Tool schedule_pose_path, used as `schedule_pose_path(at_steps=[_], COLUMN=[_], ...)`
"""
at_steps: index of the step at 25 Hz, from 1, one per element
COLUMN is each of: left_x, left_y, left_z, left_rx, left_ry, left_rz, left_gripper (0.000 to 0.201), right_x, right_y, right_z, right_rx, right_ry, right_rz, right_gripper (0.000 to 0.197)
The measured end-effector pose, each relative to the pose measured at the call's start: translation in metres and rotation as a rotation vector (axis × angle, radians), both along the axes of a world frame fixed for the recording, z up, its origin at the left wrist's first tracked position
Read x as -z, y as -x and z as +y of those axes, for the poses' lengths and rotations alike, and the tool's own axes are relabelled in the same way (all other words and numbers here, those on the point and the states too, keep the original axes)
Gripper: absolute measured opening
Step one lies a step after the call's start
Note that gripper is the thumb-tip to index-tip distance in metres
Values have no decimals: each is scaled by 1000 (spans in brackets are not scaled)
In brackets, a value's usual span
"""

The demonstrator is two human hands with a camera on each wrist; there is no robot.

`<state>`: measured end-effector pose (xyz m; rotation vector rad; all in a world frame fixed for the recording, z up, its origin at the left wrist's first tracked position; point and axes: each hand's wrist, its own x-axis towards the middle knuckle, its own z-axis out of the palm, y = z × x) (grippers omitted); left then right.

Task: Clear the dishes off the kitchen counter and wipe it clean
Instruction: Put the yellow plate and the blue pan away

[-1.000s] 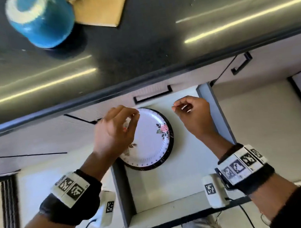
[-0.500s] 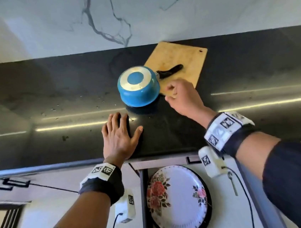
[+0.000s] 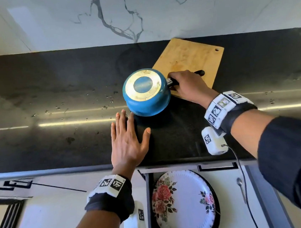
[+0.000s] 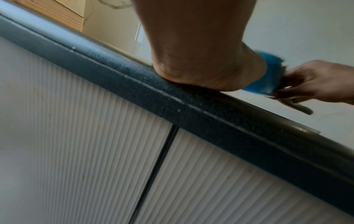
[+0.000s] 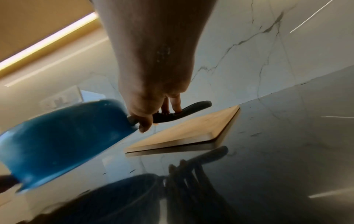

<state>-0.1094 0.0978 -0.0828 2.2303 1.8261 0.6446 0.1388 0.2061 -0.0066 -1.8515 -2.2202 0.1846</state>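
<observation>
A blue saucepan (image 3: 146, 93) stands upside down on the black counter (image 3: 51, 98), tipped slightly up. My right hand (image 3: 185, 85) grips its black handle (image 3: 200, 73); the right wrist view shows my fingers (image 5: 176, 103) curled round that handle (image 5: 195, 106), with the blue pan (image 5: 63, 136) to the left. My left hand (image 3: 127, 140) lies flat on the counter just in front of the pan, fingers spread. A wooden cutting board (image 3: 190, 57) lies behind the pan. In the open drawer (image 3: 225, 180) below sit a floral plate (image 3: 185, 205) and a spoon (image 3: 241, 189).
Water drops and crumbs (image 3: 105, 98) dot the counter left of the pan. A marble backsplash (image 3: 135, 13) rises behind the counter. The counter's rounded front edge (image 4: 191, 106) runs over ribbed cabinet fronts (image 4: 76, 151).
Both hands have left the drawer and come up to the counter. My right hand, beside the pan half a second ago, now grips its handle. The left hand stays flat.
</observation>
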Motion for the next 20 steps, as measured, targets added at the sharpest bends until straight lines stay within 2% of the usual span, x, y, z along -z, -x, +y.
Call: schedule_pose_path(at_steps=[3,7,10,12,15,17,20], left_x=[-3,-9,-6,22,75,111,155], left_y=[0,-7,-6,-10,6,28,44], left_z=[-9,-44,-64,-137,-256,-307,-355], left_rx=[24,151,175,255,413,479,478], left_ry=[-85,-183,-236,-159,149,317,554], left_rz=[-146,-146,-167,-161,-103,13,159], left_gripper=[64,54,48,49,57,62,69], right_x=[-8,-21,-17,13,80,127,194], right_y=[-18,-54,-61,-60,-56,-58,-66], right_z=[-80,-240,-308,-377,-461,-491,-509], right_rx=[28,141,93,96,198,207,213], right_ry=[-71,-187,-218,-48,266,444,638], right_rz=[64,50,96,160,262,240,171], right_gripper=[28,48,38,30,25,23,19])
